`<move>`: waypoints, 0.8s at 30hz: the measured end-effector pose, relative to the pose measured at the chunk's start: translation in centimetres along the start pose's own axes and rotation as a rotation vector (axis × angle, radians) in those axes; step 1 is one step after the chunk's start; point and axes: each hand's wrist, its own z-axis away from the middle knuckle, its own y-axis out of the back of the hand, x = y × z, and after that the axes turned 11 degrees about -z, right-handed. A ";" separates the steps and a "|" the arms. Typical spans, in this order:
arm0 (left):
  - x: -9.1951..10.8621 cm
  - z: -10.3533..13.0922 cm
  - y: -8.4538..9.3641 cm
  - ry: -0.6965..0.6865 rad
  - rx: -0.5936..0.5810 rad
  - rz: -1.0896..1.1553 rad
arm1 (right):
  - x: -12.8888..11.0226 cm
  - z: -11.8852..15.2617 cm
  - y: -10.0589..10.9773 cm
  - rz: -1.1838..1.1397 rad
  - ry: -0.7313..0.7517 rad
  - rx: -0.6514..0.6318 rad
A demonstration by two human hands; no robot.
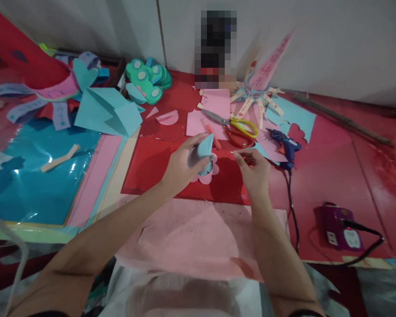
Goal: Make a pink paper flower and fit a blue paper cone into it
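Note:
My left hand (pixel 182 164) is closed round a small light-blue paper cone (pixel 206 146), its fingers partly covering it. A pink scalloped paper piece (pixel 206 178) shows around the cone's lower end, over the red sheets (pixel 152 165). To the right, my right hand (pixel 254 169) is in a pinch with its fingertips together. A tiny whitish bit shows at those fingertips, too small to name. Just beyond the hands lie scissors (pixel 239 127) with yellow and red handles, and an orange-pink marker (pixel 211 134). A dark blue glue gun (pixel 284 144) rests beyond my right hand.
Tall paper cones, one pink (pixel 272 66) and one red (pixel 26 53), stand at the back. Green paper cutouts (pixel 148 79), a blue folded paper (pixel 107 110) and a blue plastic-wrapped pack (pixel 36 176) lie leftward. The glue gun's cord (pixel 292 207) and a purple power adapter (pixel 339 226) are right.

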 end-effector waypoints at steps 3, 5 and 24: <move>0.6 0.0 -0.3 -0.002 -0.008 -0.021 | -0.4 0.1 -0.1 -0.017 -0.010 -0.014; 0.9 0.0 -0.5 -0.012 -0.027 -0.062 | -0.6 0.2 -0.2 -0.026 -0.019 -0.022; -0.8 1.9 0.6 -0.137 -0.088 -0.033 | 0.9 5.4 1.8 0.409 0.273 -0.355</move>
